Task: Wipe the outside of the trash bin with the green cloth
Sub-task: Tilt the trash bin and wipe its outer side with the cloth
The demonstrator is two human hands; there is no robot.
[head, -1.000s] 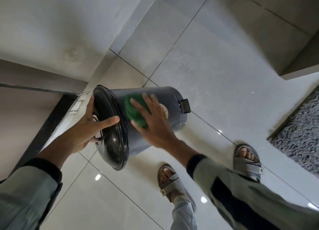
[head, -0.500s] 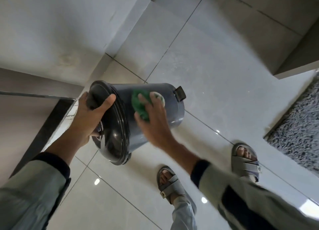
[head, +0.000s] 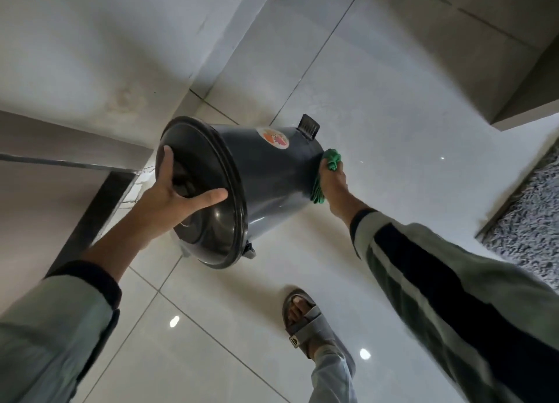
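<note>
A dark grey pedal trash bin (head: 266,172) is held off the tiled floor, tipped on its side with its black lid (head: 211,221) facing me. A round colourful sticker (head: 274,138) shows on its upper side, and the foot pedal (head: 308,126) sticks out at the far end. My left hand (head: 172,200) grips the lid's handle, thumb spread across the lid. My right hand (head: 332,184) presses the green cloth (head: 328,166) against the bin's bottom end on the right. Part of the cloth is hidden under my palm.
A glossy tiled floor (head: 378,100) lies below. A wall and ledge (head: 75,85) stand close on the left with a dark frame (head: 90,218). A grey shaggy mat (head: 532,221) lies at the right edge. My sandalled foot (head: 305,321) stands below the bin.
My right hand slid the green cloth from the bin's side, over the sticker, to its bottom end. The bin has been lifted and turned; my left hand shifted onto the lid handle.
</note>
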